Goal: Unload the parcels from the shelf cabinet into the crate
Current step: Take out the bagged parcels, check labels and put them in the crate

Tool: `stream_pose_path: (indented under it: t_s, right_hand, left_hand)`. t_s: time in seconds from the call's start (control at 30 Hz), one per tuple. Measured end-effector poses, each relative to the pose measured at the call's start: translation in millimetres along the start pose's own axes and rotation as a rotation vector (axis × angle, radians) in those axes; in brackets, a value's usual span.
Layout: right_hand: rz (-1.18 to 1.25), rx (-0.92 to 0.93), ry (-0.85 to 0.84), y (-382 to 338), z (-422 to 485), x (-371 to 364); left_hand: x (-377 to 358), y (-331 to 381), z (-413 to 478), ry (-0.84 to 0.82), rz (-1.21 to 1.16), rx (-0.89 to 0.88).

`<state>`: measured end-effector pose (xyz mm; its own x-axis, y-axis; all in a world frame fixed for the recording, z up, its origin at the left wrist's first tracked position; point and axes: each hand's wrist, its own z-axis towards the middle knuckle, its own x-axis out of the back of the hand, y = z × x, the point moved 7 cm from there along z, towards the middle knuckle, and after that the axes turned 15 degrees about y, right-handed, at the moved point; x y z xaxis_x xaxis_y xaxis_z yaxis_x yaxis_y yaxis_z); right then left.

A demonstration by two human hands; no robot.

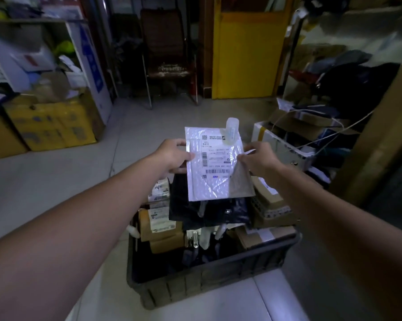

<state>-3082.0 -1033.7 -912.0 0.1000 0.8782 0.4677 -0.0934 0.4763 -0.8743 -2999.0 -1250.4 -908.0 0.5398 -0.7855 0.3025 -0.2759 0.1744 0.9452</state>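
A white bubble mailer (212,179) with a printed label and barcodes hangs flat over the dark plastic crate (209,278) on the floor. My left hand (173,156) grips its left edge. My right hand (259,159) pinches its right edge, where a grey flap folds over. The crate holds several parcels: brown cardboard boxes (163,230) on the left and right, and a black plastic bag (209,212) in the middle, directly under the mailer. A shelf cabinet (33,49) with white parcels stands at the far left.
Yellow cartons (52,126) sit on the floor at the left. An open white box (285,144) with cables and clothes stands right of the crate, beside a tall cardboard carton (380,140). A chair (170,59) and a yellow door (248,52) are behind. A small translucent bottle (231,129) shows behind the mailer's top.
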Motion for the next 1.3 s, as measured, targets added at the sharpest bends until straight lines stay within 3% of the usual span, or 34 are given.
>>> stream_pose_path:
  t_s: [0.33, 0.87, 1.3]
  right_hand:
    - [-0.202, 0.0, -0.037, 45.1, 31.0, -65.0]
    - [-0.454, 0.065, -0.079, 75.4, 34.9, -81.6]
    - [-0.433, 0.138, -0.126, 51.0, 12.9, -47.8]
  left_hand:
    - [-12.8, -57.1, 53.2, 0.005, 0.079, 0.062]
    - [-21.0, -78.2, 66.1, 0.055, 0.375, -0.019]
    - [-18.7, -45.7, 51.1, 0.098, 0.747, -0.311]
